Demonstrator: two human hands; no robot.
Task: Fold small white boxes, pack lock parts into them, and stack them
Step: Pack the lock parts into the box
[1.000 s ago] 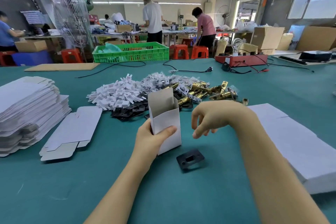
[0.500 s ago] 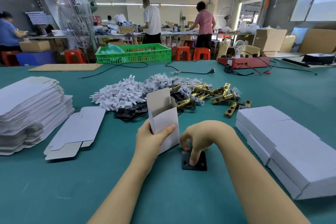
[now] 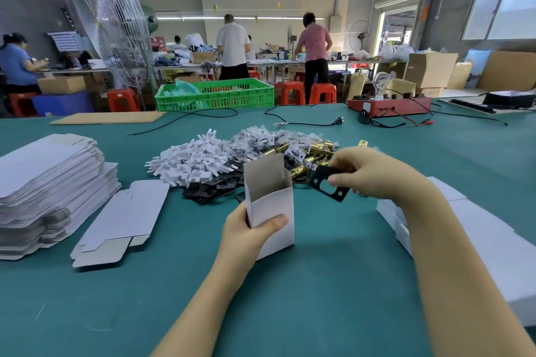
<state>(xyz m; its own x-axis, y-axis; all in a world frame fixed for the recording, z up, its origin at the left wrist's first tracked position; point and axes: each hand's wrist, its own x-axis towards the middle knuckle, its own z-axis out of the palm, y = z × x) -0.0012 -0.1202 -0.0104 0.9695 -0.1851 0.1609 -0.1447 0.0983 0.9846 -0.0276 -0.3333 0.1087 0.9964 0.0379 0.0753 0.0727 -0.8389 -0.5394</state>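
Upright open-topped white box [image 3: 271, 206] in left hand [image 3: 246, 236] grip; tilted black plate [image 3: 327, 182] pinched by right hand [image 3: 374, 174]

A green crate [image 3: 214, 95] is sitting at the surface's [image 3: 290, 298] far edge, a red box [image 3: 388, 106] lying far right, a fan [image 3: 116, 23] standing far left.

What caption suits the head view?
Left hand holds an open white box upright while right hand pinches a black plate beside it.

Left hand [image 3: 249, 233] gripping, right hand [image 3: 374, 172] pinching
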